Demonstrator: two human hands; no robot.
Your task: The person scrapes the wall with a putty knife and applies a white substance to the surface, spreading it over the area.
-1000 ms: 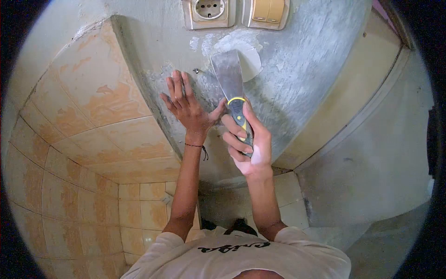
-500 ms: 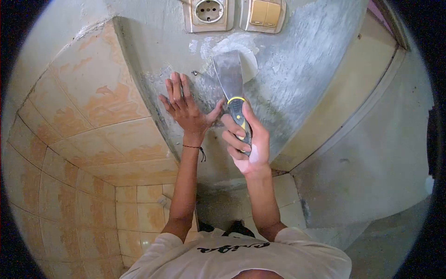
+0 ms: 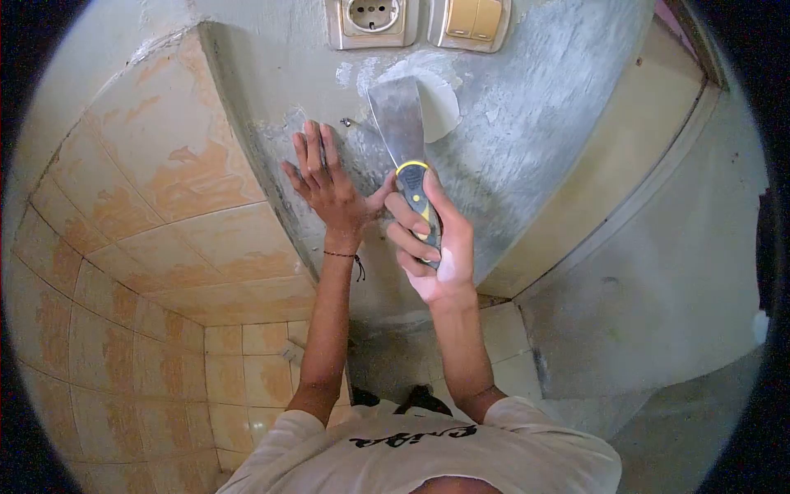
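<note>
My right hand (image 3: 429,247) grips the black and yellow handle of a putty knife (image 3: 401,123). Its wide steel blade lies against the grey plastered wall (image 3: 527,115), its tip on a white patch of filler (image 3: 436,103) just under the wall fittings. My left hand (image 3: 327,185) rests flat on the same wall to the left of the blade, fingers spread and pointing up, holding nothing. A thin dark cord circles the left wrist.
A power socket (image 3: 372,18) and a beige double switch (image 3: 469,20) sit above the filler patch. Orange and cream tiles (image 3: 164,198) cover the wall to the left. A pale door frame (image 3: 625,165) runs along the right. Tiled floor lies below.
The putty knife has slid a little upward along the wall, its blade tip now higher on the white patch. My left hand has stayed pressed in place.
</note>
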